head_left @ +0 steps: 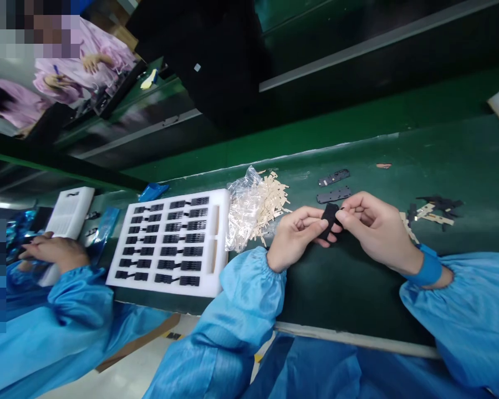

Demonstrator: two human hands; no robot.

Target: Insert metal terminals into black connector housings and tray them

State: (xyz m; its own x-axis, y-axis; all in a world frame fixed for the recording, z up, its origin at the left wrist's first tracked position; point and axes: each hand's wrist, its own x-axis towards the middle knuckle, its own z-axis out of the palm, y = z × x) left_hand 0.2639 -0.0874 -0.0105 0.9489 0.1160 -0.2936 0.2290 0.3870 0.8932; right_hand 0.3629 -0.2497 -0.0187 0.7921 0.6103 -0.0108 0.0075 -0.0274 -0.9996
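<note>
Green bench [357, 288] carries a white foam tray [172, 241] of dark parts, left of the left hand [293, 235]. Both hands meet above the bench: left hand and right hand [372, 224] each pinch the small black part [328, 219] between them, its long axis near upright.

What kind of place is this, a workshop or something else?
Most likely an electronics assembly line. A green belt-like bench runs past workers in blue smocks, a white foam tray holds rows of small black parts, and both hands, left and right, pinch one black part.
</note>
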